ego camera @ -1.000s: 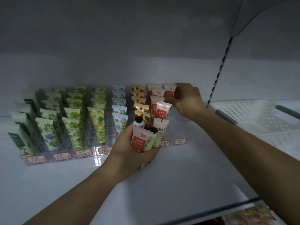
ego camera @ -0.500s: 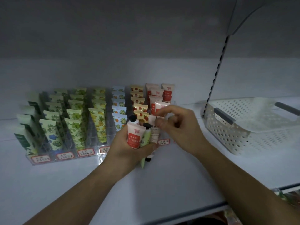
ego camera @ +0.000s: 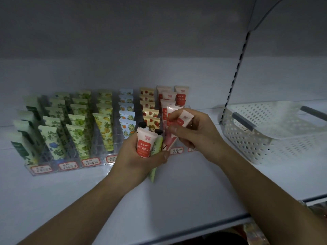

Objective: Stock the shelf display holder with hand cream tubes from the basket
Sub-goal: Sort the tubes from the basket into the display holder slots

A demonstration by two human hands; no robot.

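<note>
Mostly we are done: the holder (ego camera: 70,161) at nine o'clock stands nearly full. Our left hand (ego camera: 141,154) grips a few tubes (ego camera: 145,144), our right hand (ego camera: 196,131) pinches a pink tube (ego camera: 183,118) above the pink rows; the basket (ego camera: 265,138) at three o'clock looks empty.

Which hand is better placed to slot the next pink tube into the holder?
Right. The right hand already pinches a pink hand cream tube with a red label directly in front of the clear plastic display holder's pink rows, while the left hand grips the spare tube bundle.
</note>
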